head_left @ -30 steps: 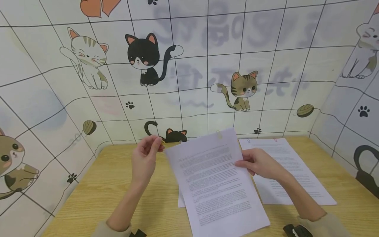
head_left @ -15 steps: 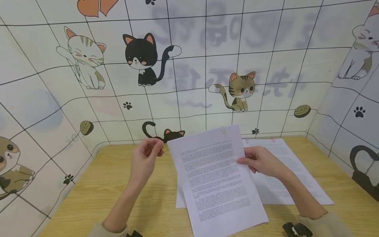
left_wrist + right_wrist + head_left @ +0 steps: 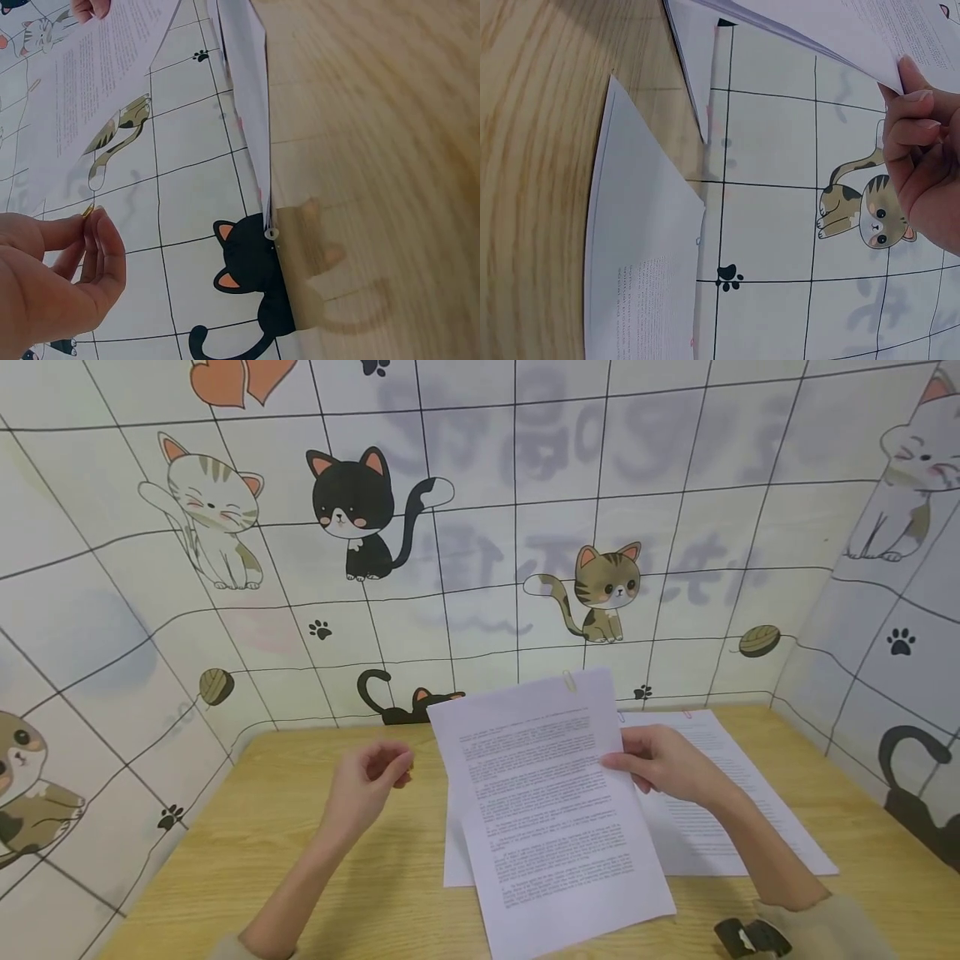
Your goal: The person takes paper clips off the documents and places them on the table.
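The raised sheaf (image 3: 555, 810) — printed pages lifted and tilted above the table (image 3: 300, 877) — serves as the landmark here. Near its top right corner sits a pale yellow paper clip (image 3: 569, 682), while no clip shows at its top left corner. On the sheaf's right edge, above the middle, the right hand (image 3: 663, 764) holds the pages in a closed pinch, thumb on the front and the other fingers behind. That one-sided hold looks like the weak point: with the left edge unsupported, the pages could sag, swing or fan apart at the unclipped corner, and a harder squeeze might crease the edge. Left of the sheaf and apart from it, the left hand (image 3: 367, 783) pinches a small yellow piece (image 3: 88, 212) between thumb and forefinger, the tips closed on it and the remaining fingers curled. It is probably another clip, though too little shows to be certain; being so small and held by so little, it could slip and drop to the table. Behind and beneath the sheaf lies a lower stack (image 3: 456, 856), mostly covered, whose sheets might be dragged if the sheaf's bottom edge dipped. To the sheaf's right, a second stack (image 3: 765, 839) with two clips along its top lies under the right forearm, which could nudge it askew if lowered.
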{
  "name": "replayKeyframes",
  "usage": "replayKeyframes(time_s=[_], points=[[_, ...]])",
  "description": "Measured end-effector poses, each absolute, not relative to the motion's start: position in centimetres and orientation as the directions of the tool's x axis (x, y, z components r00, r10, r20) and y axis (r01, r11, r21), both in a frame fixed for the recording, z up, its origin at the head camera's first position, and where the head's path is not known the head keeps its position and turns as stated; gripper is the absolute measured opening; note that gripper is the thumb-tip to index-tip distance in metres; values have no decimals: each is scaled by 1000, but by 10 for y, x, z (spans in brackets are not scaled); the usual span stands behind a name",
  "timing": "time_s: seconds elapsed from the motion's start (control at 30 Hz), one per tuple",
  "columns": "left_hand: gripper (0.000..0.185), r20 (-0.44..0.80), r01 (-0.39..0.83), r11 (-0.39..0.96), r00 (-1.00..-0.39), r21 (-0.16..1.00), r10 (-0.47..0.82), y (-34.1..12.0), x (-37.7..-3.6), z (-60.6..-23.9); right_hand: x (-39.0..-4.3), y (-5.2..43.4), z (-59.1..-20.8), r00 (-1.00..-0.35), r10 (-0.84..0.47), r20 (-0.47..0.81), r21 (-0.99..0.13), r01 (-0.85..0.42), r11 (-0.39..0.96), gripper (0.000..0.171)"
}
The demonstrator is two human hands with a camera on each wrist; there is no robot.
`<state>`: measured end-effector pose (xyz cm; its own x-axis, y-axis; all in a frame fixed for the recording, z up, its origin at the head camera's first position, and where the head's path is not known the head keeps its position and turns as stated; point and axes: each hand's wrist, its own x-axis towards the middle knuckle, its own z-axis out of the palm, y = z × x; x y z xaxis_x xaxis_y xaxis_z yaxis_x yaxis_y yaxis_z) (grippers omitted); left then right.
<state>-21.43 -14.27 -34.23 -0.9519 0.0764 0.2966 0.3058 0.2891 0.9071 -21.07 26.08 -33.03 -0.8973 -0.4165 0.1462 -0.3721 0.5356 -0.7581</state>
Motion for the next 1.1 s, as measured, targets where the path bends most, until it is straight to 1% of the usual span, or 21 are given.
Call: replayKeyframes(time_s=[0.27, 0.37, 0.53, 0.67, 0.93, 1.1], points=[[6, 220, 275, 377, -958, 884, 182, -150, -215, -358, -212, 263, -331, -915, -384, 126, -759, -338, 556, 27], [6, 193, 261, 380, -959, 888, 209, -151, -214, -363, -212, 262, -331, -917, -380, 123, -759, -333, 559, 27], [6, 185, 277, 356, -944, 892, 273, -155, -215, -370, -213, 263, -332, -919, -375, 123, -761, -330, 558, 26], [9, 155, 268, 373, -940, 888, 305, -156, -215, -374, -214, 264, -333, -919, -375, 120, -763, -328, 558, 26], [7, 61, 214, 414, -933, 885, 354, -156, -218, -379, -214, 264, -333, -920, -374, 116, -763, -324, 559, 26], [4, 35, 232, 452, -915, 861, 402, -158, -219, -383, -214, 263, -334, -921, -376, 108, -766, -317, 558, 27]])
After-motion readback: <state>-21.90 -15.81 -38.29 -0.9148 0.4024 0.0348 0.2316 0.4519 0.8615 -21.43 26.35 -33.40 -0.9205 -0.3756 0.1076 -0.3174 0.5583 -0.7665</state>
